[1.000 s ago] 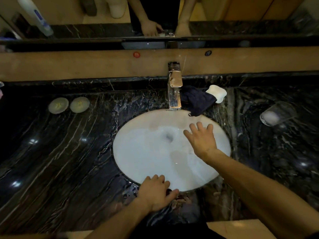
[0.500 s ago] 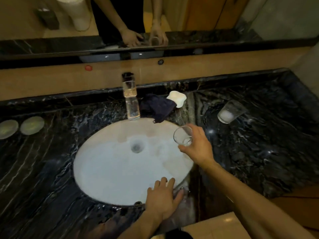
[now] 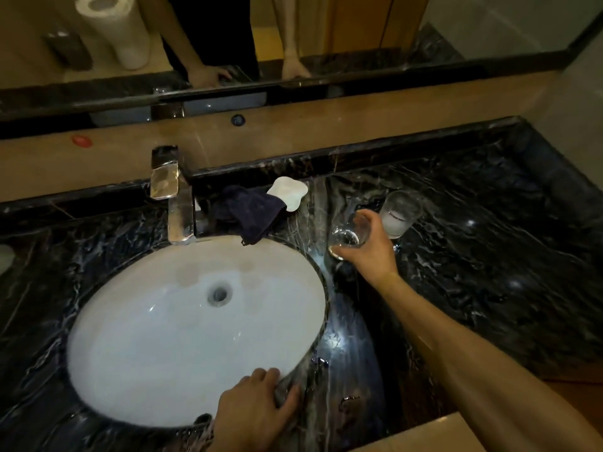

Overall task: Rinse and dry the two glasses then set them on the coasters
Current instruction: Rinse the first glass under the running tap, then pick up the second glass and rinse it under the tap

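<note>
Countertop view swung left; right hand carried glass rightward.

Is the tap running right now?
Off. No stream falls from the faucet spout into the sink, while the right hand holds a glass off to the side.

The scene is dim and warm-toned, with grain and soft detail throughout. The white basin is the brightest area, slightly washed out. Small specular glints dot the dark marble tabletop, and a brighter sheen lies just right of the basin. The chrome tap carries pale glare. Wide-angle distortion bows the mirror edge and tilts the far corners; the reflection is soft
</note>
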